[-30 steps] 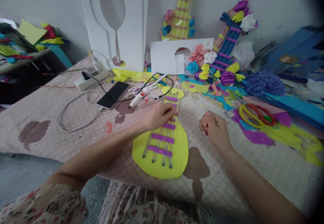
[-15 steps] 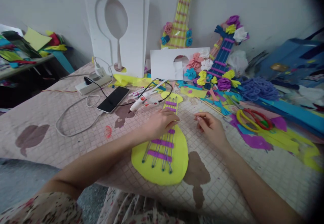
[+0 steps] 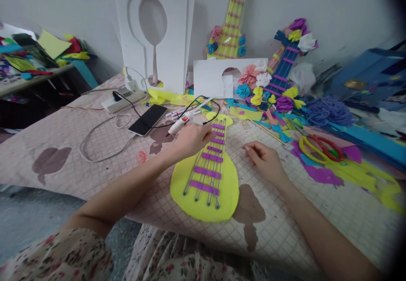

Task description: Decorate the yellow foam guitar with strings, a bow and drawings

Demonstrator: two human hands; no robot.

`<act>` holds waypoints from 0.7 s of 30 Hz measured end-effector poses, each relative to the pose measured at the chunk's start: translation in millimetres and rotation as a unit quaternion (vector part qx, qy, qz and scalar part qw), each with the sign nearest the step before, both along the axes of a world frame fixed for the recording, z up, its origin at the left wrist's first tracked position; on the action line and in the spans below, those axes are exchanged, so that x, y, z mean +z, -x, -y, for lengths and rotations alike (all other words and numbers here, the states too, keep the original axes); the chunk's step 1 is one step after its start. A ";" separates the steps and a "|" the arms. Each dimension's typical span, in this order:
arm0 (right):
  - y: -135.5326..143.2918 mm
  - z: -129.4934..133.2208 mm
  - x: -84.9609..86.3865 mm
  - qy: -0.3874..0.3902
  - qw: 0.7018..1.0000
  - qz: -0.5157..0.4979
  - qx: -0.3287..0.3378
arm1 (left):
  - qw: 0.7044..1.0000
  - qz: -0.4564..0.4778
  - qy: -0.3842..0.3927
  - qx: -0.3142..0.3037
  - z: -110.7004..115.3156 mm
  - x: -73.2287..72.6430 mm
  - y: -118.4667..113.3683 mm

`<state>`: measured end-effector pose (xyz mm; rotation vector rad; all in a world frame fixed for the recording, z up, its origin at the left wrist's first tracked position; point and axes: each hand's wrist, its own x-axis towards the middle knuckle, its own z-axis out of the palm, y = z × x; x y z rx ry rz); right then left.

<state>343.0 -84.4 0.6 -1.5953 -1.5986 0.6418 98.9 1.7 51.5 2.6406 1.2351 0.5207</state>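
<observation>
A yellow paper guitar with purple strips and thin purple-grey strings lies flat on the table. My left hand is beside its neck with the fingers curled. It covers part of the white glue gun, and whether it grips the gun's handle or anything else is hidden. To the right of the guitar, my right hand hovers with thumb and fingertips drawn together. Anything between those fingertips is too small to make out.
A phone on a cable and a power strip lie left. Scissors, paper scraps and blue-purple yarn are at right. Behind stand white cut-out boards, a yellow guitar and a blue one with paper flowers.
My left hand has moved off the guitar's strings, up and left toward the glue gun, uncovering the purple strips. My right hand has hardly moved. The view has shifted slightly.
</observation>
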 end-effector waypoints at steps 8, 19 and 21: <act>6.8 6.0 7.9 -0.020 0.989 0.141 0.042 | 0.997 0.042 0.060 -0.010 -0.2 4.3 1.3; 9.6 4.8 1.5 -0.038 0.988 0.144 0.041 | 0.991 0.083 0.088 -0.058 0.0 -9.5 -3.3; 6.0 2.8 2.3 -0.040 0.988 0.141 0.036 | 0.989 0.092 0.084 -0.085 1.3 -10.2 -4.3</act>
